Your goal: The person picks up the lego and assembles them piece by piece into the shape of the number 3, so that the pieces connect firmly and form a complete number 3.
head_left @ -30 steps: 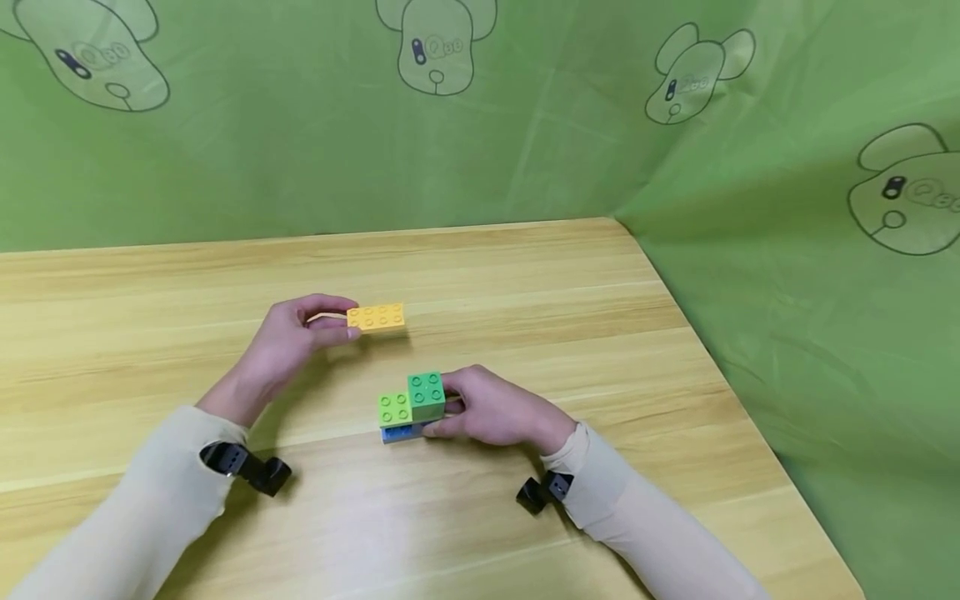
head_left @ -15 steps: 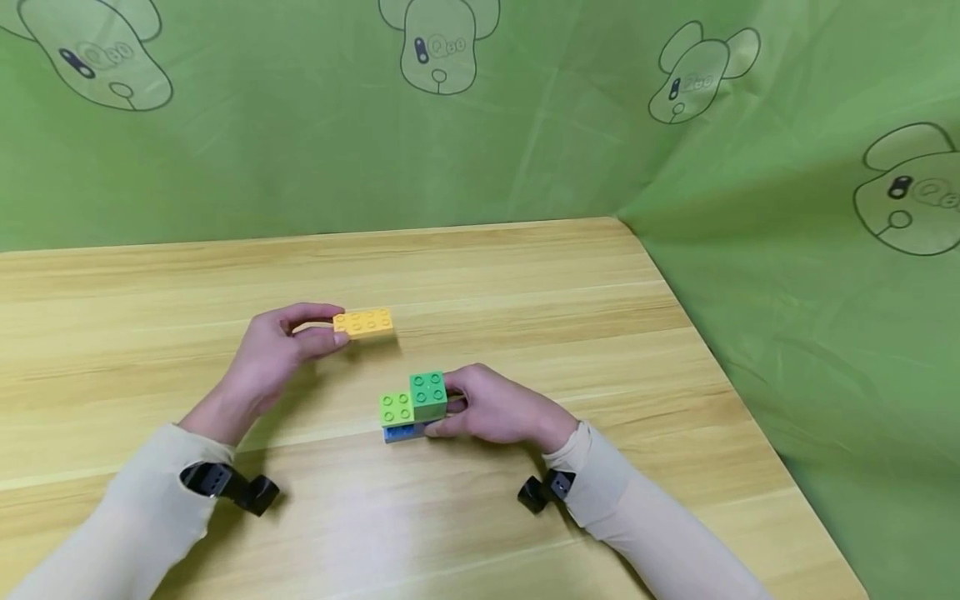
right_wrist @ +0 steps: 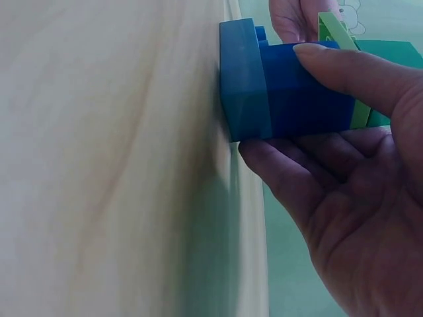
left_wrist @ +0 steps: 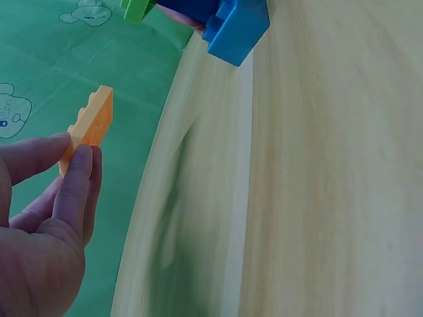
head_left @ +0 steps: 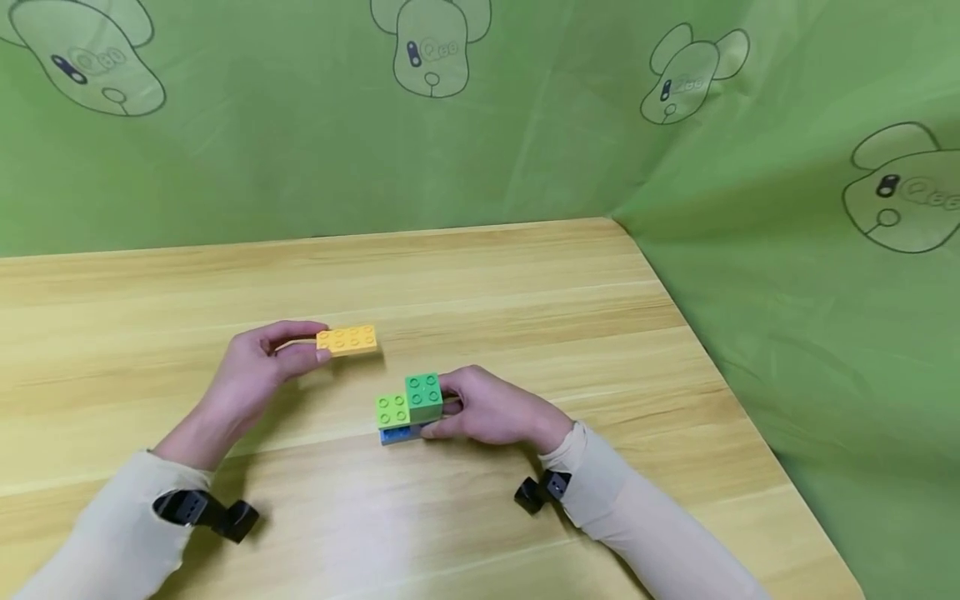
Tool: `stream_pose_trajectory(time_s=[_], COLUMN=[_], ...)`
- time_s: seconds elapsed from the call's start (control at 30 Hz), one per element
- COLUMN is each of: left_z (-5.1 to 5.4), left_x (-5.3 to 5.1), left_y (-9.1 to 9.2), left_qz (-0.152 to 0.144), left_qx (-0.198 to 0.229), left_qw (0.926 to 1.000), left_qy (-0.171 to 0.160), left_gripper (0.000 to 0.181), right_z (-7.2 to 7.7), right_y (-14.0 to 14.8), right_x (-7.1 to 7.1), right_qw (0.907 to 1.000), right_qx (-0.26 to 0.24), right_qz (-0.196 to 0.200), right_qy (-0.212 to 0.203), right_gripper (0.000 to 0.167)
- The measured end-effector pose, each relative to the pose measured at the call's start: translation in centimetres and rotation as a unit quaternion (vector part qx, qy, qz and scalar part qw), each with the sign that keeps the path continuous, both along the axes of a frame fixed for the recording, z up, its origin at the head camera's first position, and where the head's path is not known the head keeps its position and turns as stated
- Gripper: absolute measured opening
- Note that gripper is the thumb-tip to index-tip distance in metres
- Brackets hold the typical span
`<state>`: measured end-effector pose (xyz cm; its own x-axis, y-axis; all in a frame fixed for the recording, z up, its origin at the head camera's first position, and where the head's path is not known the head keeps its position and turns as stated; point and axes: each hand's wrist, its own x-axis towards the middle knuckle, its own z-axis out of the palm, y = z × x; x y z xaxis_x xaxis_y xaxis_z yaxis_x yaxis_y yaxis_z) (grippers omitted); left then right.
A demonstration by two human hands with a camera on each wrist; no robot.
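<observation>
My left hand (head_left: 247,371) pinches one end of a thin yellow-orange toy brick (head_left: 347,340) between thumb and fingers, studs facing up, above the table. To the right and nearer me, my right hand (head_left: 498,408) grips a small brick stack from its right side. On top of the stack sits a green brick (head_left: 424,396), over the right half of a lime plate brick (head_left: 392,412). Underneath are a dark blue brick (right_wrist: 307,92), where the right thumb presses, and a lighter blue brick (right_wrist: 244,82) at the bottom. Whether the stack touches the table is unclear.
The wood-grain table (head_left: 465,283) reaches back to a green cloth (head_left: 300,150) printed with cartoon heads. More of that cloth hangs along the right edge. Each wrist wears a black camera, such as the left wrist camera (head_left: 206,512).
My left hand has drawn the yellow-orange brick leftward and nearer to me, away from the stack. The right hand and its stack stay nearly where they were.
</observation>
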<state>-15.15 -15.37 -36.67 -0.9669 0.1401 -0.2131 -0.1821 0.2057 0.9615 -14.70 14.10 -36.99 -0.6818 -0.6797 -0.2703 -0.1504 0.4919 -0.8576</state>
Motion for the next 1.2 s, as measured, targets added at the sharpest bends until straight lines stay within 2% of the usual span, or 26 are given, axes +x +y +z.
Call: stream_pose_trajectory(time_s=[0.3, 0.6, 0.87, 1.03, 1.2], left_z=[-0.1, -0.2, -0.4, -0.5, -0.4], left_x=[0.9, 1.0, 1.9, 2.6, 2.8], left_y=[-0.6, -0.2, 0.0, -0.1, -0.1], left_qz=[0.003, 0.012, 0.008, 0.011, 0.014], left_qx=[0.028, 0.075, 0.067, 0.114, 0.146], left_qw=[0.9996, 0.9969, 0.9967, 0.9916, 0.9863], left_qy=[0.004, 0.02, 0.045, 0.061, 0.076], left_gripper=[0.057, 0.055, 0.05, 0.045, 0.04], right_z=[0.0, 0.1, -0.1, -0.1, -0.1], right_y=[0.0, 0.0, -0.1, -0.2, -0.2], right_x=[0.0, -0.1, -0.1, 0.0, 0.0], right_qw=[1.0, 1.0, 0.9999, 1.0, 1.0], right_qx=[0.003, 0.0, -0.013, -0.001, 0.002], right_qz=[-0.001, 0.002, 0.001, 0.003, 0.001], right_qy=[0.002, 0.004, -0.001, 0.006, 0.005], right_gripper=[0.035, 0.035, 0.033, 0.032, 0.033])
